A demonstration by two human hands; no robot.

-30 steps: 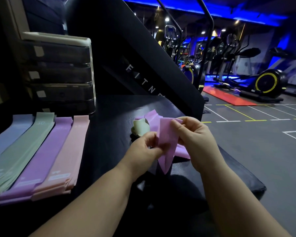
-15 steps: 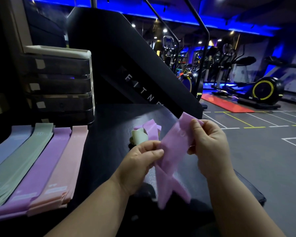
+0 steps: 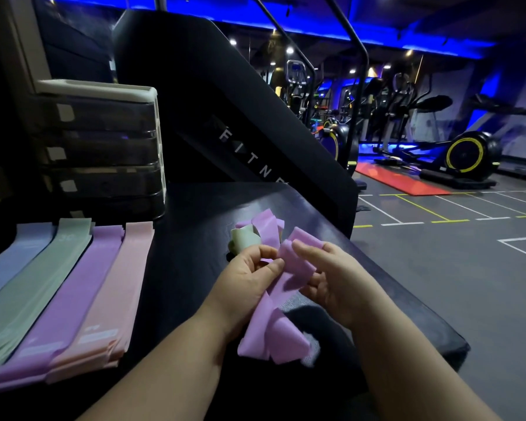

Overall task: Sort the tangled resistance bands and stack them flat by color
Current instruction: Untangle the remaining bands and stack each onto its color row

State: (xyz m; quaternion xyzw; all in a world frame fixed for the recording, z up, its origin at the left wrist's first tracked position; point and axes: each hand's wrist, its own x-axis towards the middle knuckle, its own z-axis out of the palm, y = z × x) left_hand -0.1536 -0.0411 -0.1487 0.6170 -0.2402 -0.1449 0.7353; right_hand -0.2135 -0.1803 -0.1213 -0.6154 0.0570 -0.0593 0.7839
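Note:
A twisted purple band hangs between my two hands over the black table. My left hand pinches its upper part with thumb and fingers. My right hand holds the band's folded top end, fingers curled around it. Behind my hands lies a small tangle with a purple band and a pale green band. Four flat stacks lie side by side at the left: blue, green, purple and pink.
A drawer unit with dark fronts stands at the back left of the table. A black slanted machine panel rises behind the table. The table's right edge drops to the gym floor, with exercise machines farther back.
The band's top end has come down and folded over in my right hand, and my hands have moved closer together. The lower loop now hangs bunched below them.

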